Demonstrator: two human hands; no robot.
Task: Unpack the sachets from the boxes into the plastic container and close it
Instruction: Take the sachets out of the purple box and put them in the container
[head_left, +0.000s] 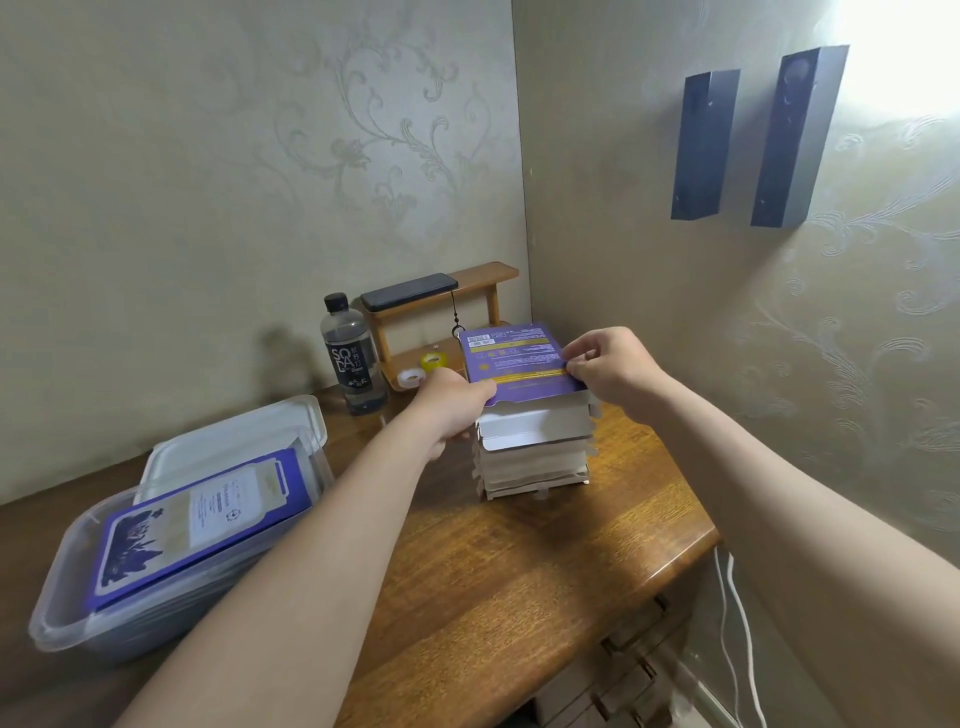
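Both of my hands hold the top purple box (519, 358), which lies on a stack of flattened white boxes (535, 457) near the middle of the bench (519, 561). My left hand (457, 400) pinches its near left corner, thumb on top. My right hand (608, 364) pinches its right edge at the yellow band. The box shows a barcode, but its print is too small to read.

At eight o'clock from the stack, the clear plastic container (78, 639) holds a purple sachet (197, 525) lying slanted on top, its label unreadable. The clear lid (234, 436) is just behind it.

At ten o'clock from the stack stands a dark bottle (353, 358) marked "SODA". At twelve o'clock a small wooden shelf (483, 273) carries a black phone (409, 292), with a yellow tape roll (431, 362) and a clear tape roll (411, 376) below.
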